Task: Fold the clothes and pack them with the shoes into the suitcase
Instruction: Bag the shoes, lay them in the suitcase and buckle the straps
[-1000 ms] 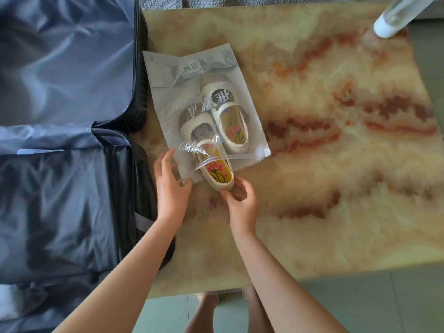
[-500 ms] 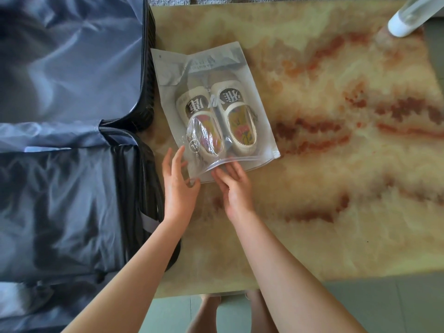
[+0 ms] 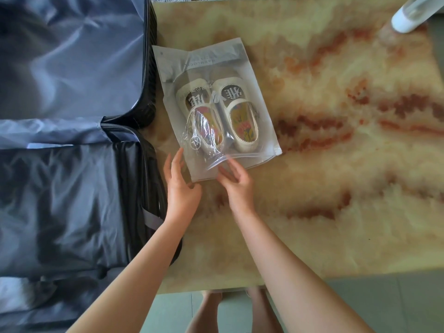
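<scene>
A pair of cream shoes (image 3: 223, 114) with flowered insoles lies inside a translucent zip bag (image 3: 254, 75) on the marble table (image 3: 336, 164). The left shoe also has a crumpled clear wrap around it. The open suitcase (image 3: 72, 188) with grey-blue lining lies to the left of the bag. My left hand (image 3: 180, 188) stands with straight fingers beside the bag's near left corner. My right hand (image 3: 236, 183) rests its blurred fingers on the bag's near opening edge.
A clear object with a white base (image 3: 406, 15) stands at the table's far right corner. The suitcase's black rim (image 3: 150, 68) almost touches the bag. My feet (image 3: 211, 306) show below the table's near edge.
A second ago the left shoe stuck out of the bag's opening; it now lies fully inside beside the other. Both hands have moved up to the bag's near edge.
</scene>
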{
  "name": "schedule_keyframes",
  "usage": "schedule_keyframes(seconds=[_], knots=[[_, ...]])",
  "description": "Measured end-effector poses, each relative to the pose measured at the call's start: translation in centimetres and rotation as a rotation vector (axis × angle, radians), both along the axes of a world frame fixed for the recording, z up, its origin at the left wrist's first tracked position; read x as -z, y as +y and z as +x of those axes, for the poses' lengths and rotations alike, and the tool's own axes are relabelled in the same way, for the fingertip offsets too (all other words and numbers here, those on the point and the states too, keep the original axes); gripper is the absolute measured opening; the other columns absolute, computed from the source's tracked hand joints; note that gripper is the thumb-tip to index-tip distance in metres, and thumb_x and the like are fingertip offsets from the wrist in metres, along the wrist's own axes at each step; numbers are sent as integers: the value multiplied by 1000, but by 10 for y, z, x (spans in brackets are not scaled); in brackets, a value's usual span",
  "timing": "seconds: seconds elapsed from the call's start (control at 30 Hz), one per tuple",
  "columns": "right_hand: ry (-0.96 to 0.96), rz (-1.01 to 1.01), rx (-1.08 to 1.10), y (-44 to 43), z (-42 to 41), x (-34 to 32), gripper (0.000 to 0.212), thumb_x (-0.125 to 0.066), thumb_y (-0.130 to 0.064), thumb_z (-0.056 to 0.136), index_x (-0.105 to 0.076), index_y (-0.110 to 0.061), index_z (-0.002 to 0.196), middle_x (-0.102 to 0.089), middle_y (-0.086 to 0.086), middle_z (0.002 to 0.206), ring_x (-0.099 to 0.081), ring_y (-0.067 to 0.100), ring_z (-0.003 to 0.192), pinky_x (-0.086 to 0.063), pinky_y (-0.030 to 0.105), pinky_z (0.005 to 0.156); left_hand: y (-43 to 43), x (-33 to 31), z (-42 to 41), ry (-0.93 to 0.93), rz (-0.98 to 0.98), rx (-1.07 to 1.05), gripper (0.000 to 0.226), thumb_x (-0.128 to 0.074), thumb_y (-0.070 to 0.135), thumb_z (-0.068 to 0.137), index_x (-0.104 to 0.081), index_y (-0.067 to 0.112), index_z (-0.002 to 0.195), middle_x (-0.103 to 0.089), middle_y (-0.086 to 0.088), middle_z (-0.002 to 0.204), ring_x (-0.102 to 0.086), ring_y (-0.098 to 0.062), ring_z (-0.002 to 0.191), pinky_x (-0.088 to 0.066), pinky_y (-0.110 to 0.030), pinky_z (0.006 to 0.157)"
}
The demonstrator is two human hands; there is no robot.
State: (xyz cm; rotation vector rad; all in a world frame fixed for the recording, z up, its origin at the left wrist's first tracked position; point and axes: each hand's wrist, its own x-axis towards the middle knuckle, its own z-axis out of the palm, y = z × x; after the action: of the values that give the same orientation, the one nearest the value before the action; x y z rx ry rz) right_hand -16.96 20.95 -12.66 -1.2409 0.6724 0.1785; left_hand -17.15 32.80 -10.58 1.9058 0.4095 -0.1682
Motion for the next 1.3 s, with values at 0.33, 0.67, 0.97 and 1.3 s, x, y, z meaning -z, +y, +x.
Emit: schedule_keyframes(seconds=[0.33,0.67,0.97,1.3], knots=[[97,-333,49,-39,-41,7,28,-55,0,88,-68,-21,100,-69,-1,104,-63,10,92,-50,29,89,-9,-7,4,365,-362,-490,40,-50,10,98,-41,4,136,-58,-12,119,-66,-19,92,-59,-27,69],[268,-408,75,-113,45,-23,29,-59,-44,90,-59,-20,75,-63,-3,77,-53,14,56,-43,25,55,-8,-10,4,323,-231,-382,41,-61,3,90,-46,12,127,-65,-7,93,-68,-12,76,-58,-25,64],[290,-534,-228,-133,50,-21,10,-71,-11,81,-67,-11,91,-65,5,85,-51,11,57,-40,17,52,-8,-6,3,314,-192,-375,43,-56,2,92,-42,11,132,-62,-3,90,-68,-11,75,-58,-23,63],[348,-412,-435,-149,-24,-21,11,-71,-13,81,-72,-2,81,-60,-7,62,-51,8,66,-37,14,61,-70,-9,-71,678,-517,-532,14,-45,16,99,-58,11,96,-64,-12,101,-63,-18,77,-54,-35,70]])
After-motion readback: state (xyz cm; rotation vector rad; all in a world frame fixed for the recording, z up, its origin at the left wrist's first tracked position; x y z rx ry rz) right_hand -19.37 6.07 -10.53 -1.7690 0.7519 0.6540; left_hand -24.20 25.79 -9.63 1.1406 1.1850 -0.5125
